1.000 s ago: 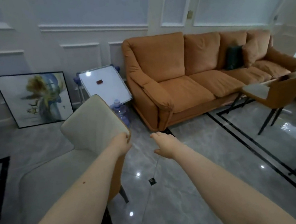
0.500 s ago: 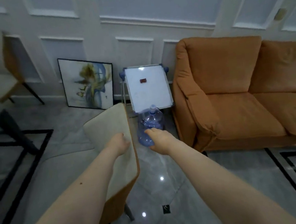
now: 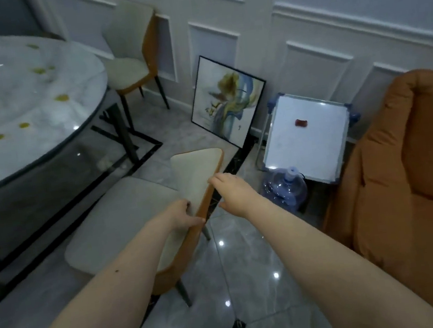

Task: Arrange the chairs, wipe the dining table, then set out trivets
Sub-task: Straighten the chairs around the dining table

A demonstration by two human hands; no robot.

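Centre of frame: cream-upholstered dining chair with an orange shell back and dark legs (image 3: 123,220), standing on the glossy grey tiled floor (image 3: 253,283), seat turned toward the table at left. Left hand (image 3: 180,214) grips the near edge of the chair's backrest, fingers curled over the cream face, thumb along the orange rim. Right hand (image 3: 231,193) lies against the orange outer edge of the same backrest a little higher up, fingertips touching the rim, fingers fairly straight; a full grasp is not evident. Upper left of frame: round white marble tabletop (image 3: 18,107), bearing several yellow-green spots and smears across its surface; dark legs show beneath it. Its rim overhangs close to the front of the held chair's seat. Upper centre: a second cream-and-orange dining chair (image 3: 133,62), set against the white panelled wall (image 3: 302,28), well apart from the first. Right of that, a black-framed abstract painting (image 3: 226,102) leans on the wall from the floor. Further right, a small whiteboard with blue corners (image 3: 308,138) stands tilted, a small red object on its face. A clear blue water jug (image 3: 285,190) sits on the floor in front of the whiteboard. Right edge: orange fabric sofa (image 3: 413,165).
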